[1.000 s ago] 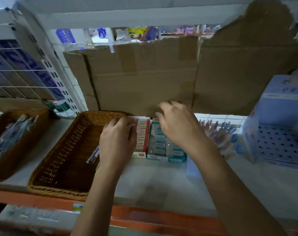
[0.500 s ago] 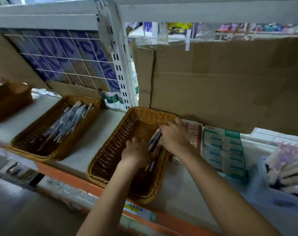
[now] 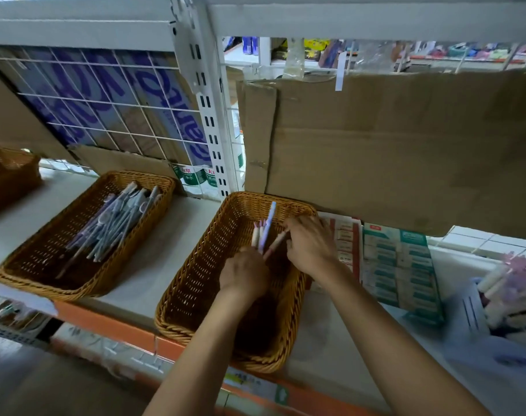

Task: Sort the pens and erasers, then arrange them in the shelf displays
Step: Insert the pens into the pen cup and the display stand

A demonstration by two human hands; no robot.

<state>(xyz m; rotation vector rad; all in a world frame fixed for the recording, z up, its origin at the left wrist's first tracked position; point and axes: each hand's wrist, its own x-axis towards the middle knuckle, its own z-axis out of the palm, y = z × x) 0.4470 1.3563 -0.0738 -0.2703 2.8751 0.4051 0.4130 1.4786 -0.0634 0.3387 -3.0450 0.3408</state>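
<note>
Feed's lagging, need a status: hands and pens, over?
Left hand grips bunch of pastel plastic pens over middle brown woven wicker basket. Right hand pinches one pen of the bunch. Nothing blocking the basket.

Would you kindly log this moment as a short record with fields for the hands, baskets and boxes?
Left hand: grips a small bundle of pastel pens inside the brown woven wicker basket
Right hand: pinches one pink-tipped pen of that bundle
Other basket: second wicker basket to the left, holding loose grey-blue pens
Boxes: red-and-white eraser box and green-and-white eraser box, side by side right of the hands
Support: white shelf board
Behind: brown cardboard sheet
</note>
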